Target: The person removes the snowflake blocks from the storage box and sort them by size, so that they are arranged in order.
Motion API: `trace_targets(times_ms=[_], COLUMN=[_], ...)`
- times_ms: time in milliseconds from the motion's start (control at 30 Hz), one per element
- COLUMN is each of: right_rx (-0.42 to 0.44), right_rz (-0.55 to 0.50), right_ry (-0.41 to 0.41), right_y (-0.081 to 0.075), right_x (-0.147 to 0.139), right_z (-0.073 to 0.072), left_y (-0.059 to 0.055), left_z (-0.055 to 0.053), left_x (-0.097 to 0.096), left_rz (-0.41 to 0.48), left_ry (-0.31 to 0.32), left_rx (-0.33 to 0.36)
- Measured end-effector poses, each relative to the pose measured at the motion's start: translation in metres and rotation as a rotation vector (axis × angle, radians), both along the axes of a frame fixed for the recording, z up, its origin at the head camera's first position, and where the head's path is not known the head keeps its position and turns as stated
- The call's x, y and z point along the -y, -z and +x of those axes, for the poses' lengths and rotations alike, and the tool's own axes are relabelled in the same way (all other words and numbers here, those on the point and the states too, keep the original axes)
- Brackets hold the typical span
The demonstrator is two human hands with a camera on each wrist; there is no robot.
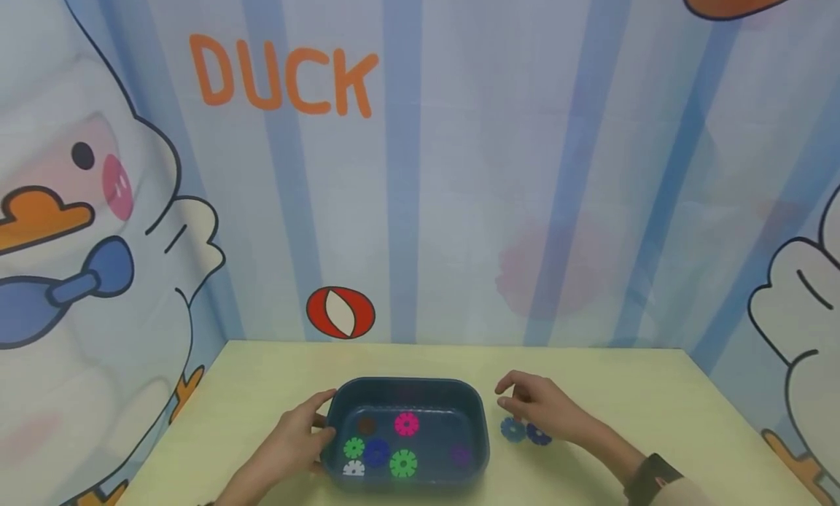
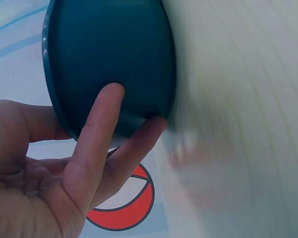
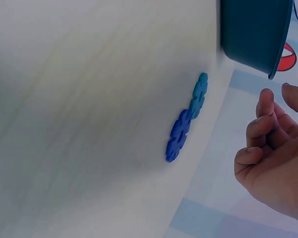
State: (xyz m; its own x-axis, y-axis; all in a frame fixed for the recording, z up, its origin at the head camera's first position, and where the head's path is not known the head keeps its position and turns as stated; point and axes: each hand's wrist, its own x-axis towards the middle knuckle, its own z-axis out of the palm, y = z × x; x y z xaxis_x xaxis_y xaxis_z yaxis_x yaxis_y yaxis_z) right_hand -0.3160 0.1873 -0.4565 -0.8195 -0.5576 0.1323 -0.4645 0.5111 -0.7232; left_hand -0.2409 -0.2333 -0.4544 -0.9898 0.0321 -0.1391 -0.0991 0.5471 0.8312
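A dark teal plastic basin (image 1: pixel 469 418) stands on the table, with several notched, snowflake-shaped building discs inside, among them a pink disc (image 1: pixel 406 423) and a green disc (image 1: pixel 403 463). My left hand (image 1: pixel 295 437) grips the basin's left end, with fingers against its outer wall in the left wrist view. To the right of the basin, my right hand (image 1: pixel 541 406) hovers with loosely bent fingers and holds nothing. Below it lie a light blue disc (image 3: pixel 199 96) and a dark blue disc (image 3: pixel 178 136), touching or overlapping on the table.
The pale yellow table (image 1: pixel 275 367) ends at a hanging cloth backdrop (image 1: pixel 459 200) with blue stripes and printed ducks. A printed red and white ball (image 1: pixel 340 313) shows on the cloth behind the basin.
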Motion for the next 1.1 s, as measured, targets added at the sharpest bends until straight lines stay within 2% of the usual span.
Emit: trace_targets(times_ms=[400, 700, 900, 1100], right_rx=[-0.068, -0.069, -0.118, -0.174], right_rz=[0.014, 0.01, 0.09, 0.225], right_ry=[-0.073, -0.134, -0.156, -0.19], right_y=[-0.015, -0.021, -0.016, -0.015], right_x=[0.034, 0.063, 0.08, 0.098], right_z=[-0.002, -0.001, 0.0, 0.003], left_y=[-0.004, -0.003, -0.002, -0.004], left_z=[-0.002, 0.001, 0.002, 0.003], left_x=[0.001, 0.001, 0.0, 0.0], left_rz=[-0.008, 0.012, 0.014, 0.014], left_ry=[-0.001, -0.004, 0.001, 0.005], left_rx=[-0.004, -0.008, -0.016, -0.022])
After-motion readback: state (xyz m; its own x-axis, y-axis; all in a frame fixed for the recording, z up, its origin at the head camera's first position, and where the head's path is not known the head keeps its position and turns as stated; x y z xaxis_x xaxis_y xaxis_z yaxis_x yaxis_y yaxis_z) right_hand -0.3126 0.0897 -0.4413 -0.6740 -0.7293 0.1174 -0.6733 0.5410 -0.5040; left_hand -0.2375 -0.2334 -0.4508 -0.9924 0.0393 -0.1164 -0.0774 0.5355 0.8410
